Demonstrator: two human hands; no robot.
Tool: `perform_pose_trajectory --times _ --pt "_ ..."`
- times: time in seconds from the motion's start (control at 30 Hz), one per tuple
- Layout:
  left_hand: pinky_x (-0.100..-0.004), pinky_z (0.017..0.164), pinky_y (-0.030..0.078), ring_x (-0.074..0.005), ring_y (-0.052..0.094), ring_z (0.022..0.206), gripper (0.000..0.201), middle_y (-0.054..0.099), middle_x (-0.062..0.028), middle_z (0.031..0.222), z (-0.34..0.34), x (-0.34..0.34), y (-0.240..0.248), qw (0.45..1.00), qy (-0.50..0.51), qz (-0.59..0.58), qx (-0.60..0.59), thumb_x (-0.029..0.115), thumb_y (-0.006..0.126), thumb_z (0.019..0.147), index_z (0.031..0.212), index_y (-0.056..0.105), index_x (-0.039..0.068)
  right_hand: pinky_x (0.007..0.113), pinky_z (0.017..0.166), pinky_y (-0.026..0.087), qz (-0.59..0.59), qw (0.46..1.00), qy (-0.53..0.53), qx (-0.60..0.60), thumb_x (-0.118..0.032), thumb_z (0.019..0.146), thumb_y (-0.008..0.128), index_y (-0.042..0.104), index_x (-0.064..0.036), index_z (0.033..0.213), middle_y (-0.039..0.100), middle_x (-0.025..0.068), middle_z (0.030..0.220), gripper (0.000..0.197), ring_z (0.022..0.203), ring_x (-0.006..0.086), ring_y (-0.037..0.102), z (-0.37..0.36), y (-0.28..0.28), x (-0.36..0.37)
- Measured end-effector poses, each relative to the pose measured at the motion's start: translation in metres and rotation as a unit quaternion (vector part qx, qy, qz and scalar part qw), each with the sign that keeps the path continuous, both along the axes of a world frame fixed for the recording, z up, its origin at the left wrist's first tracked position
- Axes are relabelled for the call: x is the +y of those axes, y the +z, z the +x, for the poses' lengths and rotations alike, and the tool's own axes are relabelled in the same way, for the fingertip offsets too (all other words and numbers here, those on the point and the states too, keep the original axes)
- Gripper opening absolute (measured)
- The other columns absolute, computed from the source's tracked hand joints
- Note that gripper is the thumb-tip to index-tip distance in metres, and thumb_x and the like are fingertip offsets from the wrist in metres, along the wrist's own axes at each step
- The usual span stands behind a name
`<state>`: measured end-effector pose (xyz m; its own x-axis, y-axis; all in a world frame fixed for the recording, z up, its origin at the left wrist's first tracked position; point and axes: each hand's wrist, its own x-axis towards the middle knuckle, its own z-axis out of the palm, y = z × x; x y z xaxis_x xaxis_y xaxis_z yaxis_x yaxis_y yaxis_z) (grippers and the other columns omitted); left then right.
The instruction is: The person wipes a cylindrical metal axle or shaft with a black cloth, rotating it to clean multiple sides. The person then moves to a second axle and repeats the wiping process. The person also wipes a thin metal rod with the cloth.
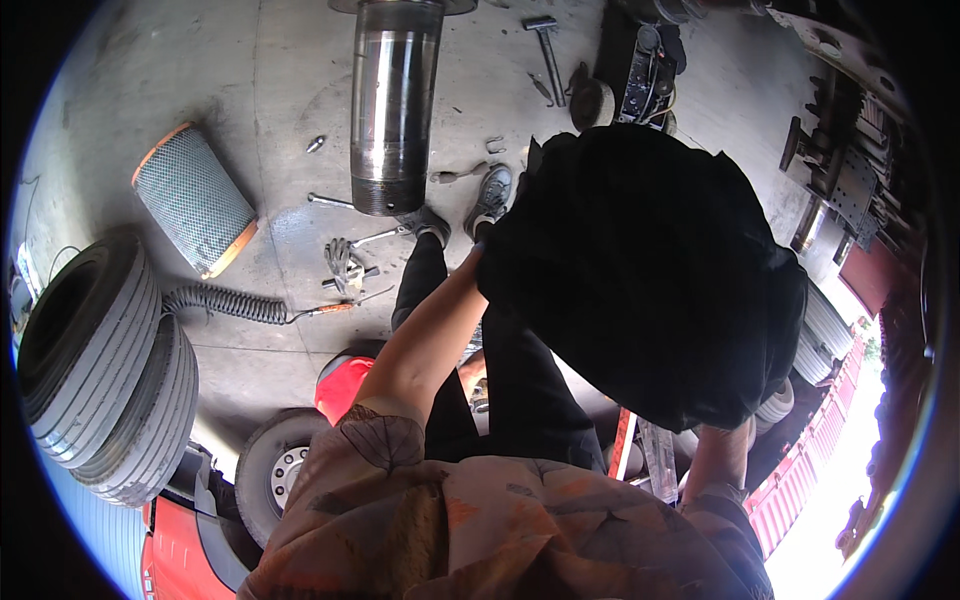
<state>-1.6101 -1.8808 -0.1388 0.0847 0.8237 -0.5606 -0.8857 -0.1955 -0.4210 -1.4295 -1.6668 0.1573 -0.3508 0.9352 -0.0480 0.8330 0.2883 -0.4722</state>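
Note:
A large black bundle, seemingly soft cloth [640, 280], is held up in front of my body and covers much of the right half. My left forearm reaches to its left edge, where my left hand [484, 262] goes behind the folds. From below, my right arm comes up to its lower right edge, and my right hand [728, 440] is mostly covered by it. Both hands appear to hold the bundle up between them, though the fingers are hidden. Its edge is uneven, with small pointed folds at the top. I cannot make out what kind of cloth item it is.
A shiny metal cylinder [392, 110] stands ahead. On the concrete lie a cylindrical filter [195, 200], a coiled air hose [228, 302], gloves [343, 262], a wrench [330, 202] and a hammer [546, 60]. Stacked tires [120, 370] are at left, a wheeled jack [648, 85] far right.

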Motion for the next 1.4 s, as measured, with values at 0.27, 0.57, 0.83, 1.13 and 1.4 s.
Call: perform_pose_trajectory --times 0.27,0.57,0.83,1.13,1.4 --pt "-0.0419 0.109 0.029 -0.0245 0.038 0.129 0.063 0.045 -0.0132 0.137 -0.034 -0.002 -0.002 0.983 -0.083 -0.016 0.165 0.048 0.048 0.091 0.136 0.037 0.006 0.037 0.096 0.043 -0.01 0.995 0.101 0.005 -0.021 0.08 0.067 0.058 -0.0041 0.119 0.061 0.0137 0.115 0.043 0.11 0.0287 0.056 -0.069 -0.027 0.045" --pt "-0.0413 0.112 0.028 -0.0242 0.035 0.133 0.067 0.042 -0.0151 0.141 -0.135 -0.066 0.113 0.864 -0.002 0.07 0.498 0.048 0.046 0.092 0.141 0.033 0.003 0.042 0.09 0.041 0.212 0.862 0.429 0.167 -0.029 0.08 0.061 0.061 -0.0049 0.107 0.06 0.0113 0.103 0.036 0.099 0.0317 0.055 -0.311 -0.135 -0.016" --pt "-0.0478 0.095 0.045 -0.0341 0.057 0.109 0.062 0.052 -0.0193 0.13 -0.139 -0.133 0.062 0.977 0.111 -0.158 0.094 0.05 0.037 0.097 0.136 0.039 0.001 0.053 0.08 0.039 0.247 0.794 0.415 -0.37 -0.027 0.079 0.055 0.069 -0.007 0.092 0.064 0.0152 0.09 0.028 0.086 0.0347 0.056 -0.434 -0.159 -0.1" --pt "-0.0425 0.108 0.033 -0.0287 0.045 0.125 0.045 0.046 -0.0152 0.137 -0.148 -0.128 0.066 0.972 0.135 -0.14 0.129 0.03 0.035 0.1 0.137 0.04 0.004 0.039 0.07 0.044 0.096 0.977 0.142 0.129 -0.015 0.072 0.061 0.059 -0.0031 0.08 0.059 0.0129 0.08 0.015 0.078 0.0305 0.057 -0.431 -0.192 -0.078" --pt "-0.044 0.107 0.035 -0.0283 0.046 0.125 0.046 0.047 -0.0138 0.137 -0.132 -0.156 0.046 0.932 0.043 -0.285 0.218 0.03 0.038 0.098 0.137 0.039 0.006 0.038 0.062 0.045 0.006 0.948 0.185 0.258 -0.011 0.079 0.053 0.057 -0.0047 0.078 0.056 0.0099 0.074 0.008 0.069 0.0266 0.054 -0.414 -0.269 -0.068"
